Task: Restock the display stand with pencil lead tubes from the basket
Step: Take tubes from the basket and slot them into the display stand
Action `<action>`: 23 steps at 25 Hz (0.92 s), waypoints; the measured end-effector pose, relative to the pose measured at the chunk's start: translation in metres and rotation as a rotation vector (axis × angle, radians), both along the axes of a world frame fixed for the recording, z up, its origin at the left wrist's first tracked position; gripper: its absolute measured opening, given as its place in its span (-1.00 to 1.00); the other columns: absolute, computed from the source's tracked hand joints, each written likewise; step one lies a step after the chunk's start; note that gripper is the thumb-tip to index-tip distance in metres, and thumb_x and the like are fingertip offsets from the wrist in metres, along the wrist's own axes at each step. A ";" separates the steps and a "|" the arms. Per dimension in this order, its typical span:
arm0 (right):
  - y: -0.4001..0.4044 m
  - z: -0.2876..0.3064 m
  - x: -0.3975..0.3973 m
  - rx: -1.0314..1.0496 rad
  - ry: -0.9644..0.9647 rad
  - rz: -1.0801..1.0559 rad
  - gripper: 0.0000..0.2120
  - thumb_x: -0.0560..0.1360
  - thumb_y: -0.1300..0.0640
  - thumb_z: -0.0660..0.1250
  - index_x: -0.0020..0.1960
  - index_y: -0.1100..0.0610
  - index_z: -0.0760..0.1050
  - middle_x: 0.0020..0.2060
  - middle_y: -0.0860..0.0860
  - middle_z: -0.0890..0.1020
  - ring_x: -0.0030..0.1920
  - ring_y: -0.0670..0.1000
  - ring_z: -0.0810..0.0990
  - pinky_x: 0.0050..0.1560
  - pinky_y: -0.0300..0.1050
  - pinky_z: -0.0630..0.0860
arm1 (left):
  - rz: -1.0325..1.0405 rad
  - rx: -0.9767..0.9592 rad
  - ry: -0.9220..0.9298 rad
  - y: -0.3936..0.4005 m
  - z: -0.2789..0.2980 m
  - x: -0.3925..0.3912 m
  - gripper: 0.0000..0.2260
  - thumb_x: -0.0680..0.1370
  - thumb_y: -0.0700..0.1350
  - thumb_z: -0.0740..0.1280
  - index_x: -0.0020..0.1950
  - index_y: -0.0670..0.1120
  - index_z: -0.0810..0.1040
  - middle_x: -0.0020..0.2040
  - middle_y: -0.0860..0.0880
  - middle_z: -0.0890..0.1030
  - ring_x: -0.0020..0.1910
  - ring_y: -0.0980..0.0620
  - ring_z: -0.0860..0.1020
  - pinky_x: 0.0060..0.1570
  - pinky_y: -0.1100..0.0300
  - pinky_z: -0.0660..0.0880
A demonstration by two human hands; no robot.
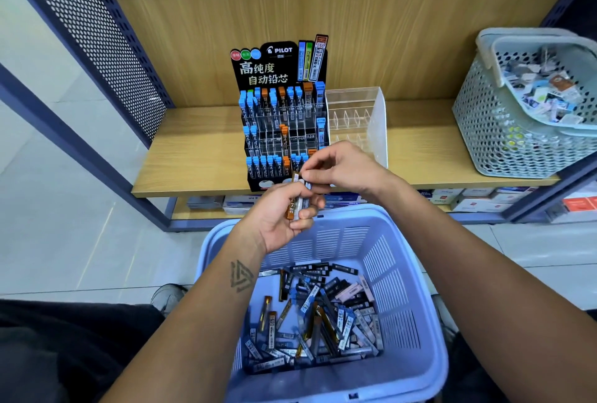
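A black tiered display stand (281,131) sits on the wooden shelf, its rows partly filled with blue-capped and orange-capped lead tubes. Below it, a lilac basket (416,276) holds several loose tubes (316,322). My left hand (281,215) is raised above the basket's far rim and grips a small bundle of tubes (298,197), one of them orange. My right hand (339,167) pinches the top of one tube in that bundle, just in front of the stand's lowest row.
A clear acrylic organiser (358,118) stands right of the stand. A pale green perforated basket (504,131) of small items sits at the shelf's right end. Boxes (478,199) lie on the lower shelf. Dark perforated metal shelf sides rise at left and right.
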State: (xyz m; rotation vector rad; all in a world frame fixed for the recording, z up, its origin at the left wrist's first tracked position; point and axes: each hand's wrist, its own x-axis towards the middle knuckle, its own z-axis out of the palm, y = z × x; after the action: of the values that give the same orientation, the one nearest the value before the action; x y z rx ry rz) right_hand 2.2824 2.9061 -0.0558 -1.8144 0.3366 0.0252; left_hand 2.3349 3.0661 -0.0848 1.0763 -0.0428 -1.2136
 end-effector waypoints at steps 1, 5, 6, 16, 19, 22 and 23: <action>-0.001 0.001 0.000 -0.021 -0.019 -0.023 -0.95 0.49 0.32 0.48 -0.05 0.27 0.68 -0.22 0.09 0.70 -0.18 -0.02 0.64 0.01 -0.07 0.61 | 0.014 0.014 -0.001 0.002 0.000 0.002 -0.80 0.61 -0.28 0.18 0.13 -0.32 0.54 -0.25 -0.17 0.54 -0.47 0.10 0.32 -0.61 0.32 0.19; -0.008 0.002 -0.003 0.032 -0.066 -0.112 -0.91 0.47 0.41 0.46 -0.03 0.36 0.65 -0.18 0.24 0.69 -0.19 0.06 0.66 -0.05 -0.12 0.64 | 0.195 0.079 0.049 0.009 -0.005 0.014 -0.84 0.66 -0.24 0.22 0.15 -0.29 0.53 -0.23 -0.17 0.60 -0.49 0.12 0.34 -0.60 0.33 0.20; -0.007 0.001 -0.003 0.027 -0.054 -0.113 -0.91 0.45 0.42 0.46 -0.04 0.36 0.65 -0.17 0.25 0.70 -0.18 0.07 0.68 -0.04 -0.13 0.64 | 0.263 0.112 0.027 0.011 -0.006 0.017 -0.85 0.65 -0.26 0.23 0.14 -0.29 0.54 -0.24 -0.17 0.61 -0.50 0.12 0.33 -0.60 0.33 0.19; 0.017 0.003 0.021 -0.206 0.101 0.163 -0.82 0.49 0.40 0.43 0.06 0.24 0.58 -0.21 0.33 0.65 -0.27 -0.02 0.66 -0.15 -0.17 0.60 | 0.425 0.208 -0.331 0.021 -0.003 0.028 -0.92 0.64 -0.29 0.31 0.08 -0.28 0.57 -0.31 -0.14 0.55 -0.54 0.10 0.25 -0.61 0.29 0.11; 0.022 0.007 0.025 -0.171 0.132 0.197 -0.56 0.46 0.45 0.44 0.28 0.17 0.50 -0.18 0.35 0.61 -0.22 0.09 0.64 -0.10 -0.05 0.65 | 0.484 0.159 -0.288 0.025 0.004 0.032 -0.91 0.65 -0.22 0.32 0.07 -0.24 0.55 -0.28 -0.11 0.57 -0.53 0.11 0.27 -0.60 0.29 0.12; 0.023 0.012 0.035 -0.198 0.048 0.135 -0.30 0.44 0.45 0.45 0.47 -0.01 0.39 -0.27 0.11 0.55 -0.27 0.10 0.66 -0.09 0.06 0.69 | 0.523 0.099 -0.133 0.033 0.008 0.037 -0.81 0.65 -0.19 0.26 0.17 -0.28 0.55 -0.27 -0.11 0.59 -0.49 0.09 0.29 -0.57 0.29 0.14; 0.024 0.015 0.041 -0.245 0.003 0.079 -0.37 0.46 0.42 0.45 0.44 0.00 0.43 -0.26 0.07 0.56 -0.28 0.07 0.68 -0.08 0.09 0.69 | 0.526 0.081 -0.093 0.036 0.009 0.039 -0.79 0.65 -0.19 0.23 0.19 -0.29 0.54 -0.27 -0.12 0.58 -0.48 0.09 0.29 -0.57 0.29 0.15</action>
State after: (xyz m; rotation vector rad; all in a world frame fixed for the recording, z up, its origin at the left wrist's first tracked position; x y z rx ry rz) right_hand 2.3233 2.9305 -0.0412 -2.0704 0.2791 0.0439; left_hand 2.3744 3.1025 -0.0758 1.1245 0.2085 -0.6953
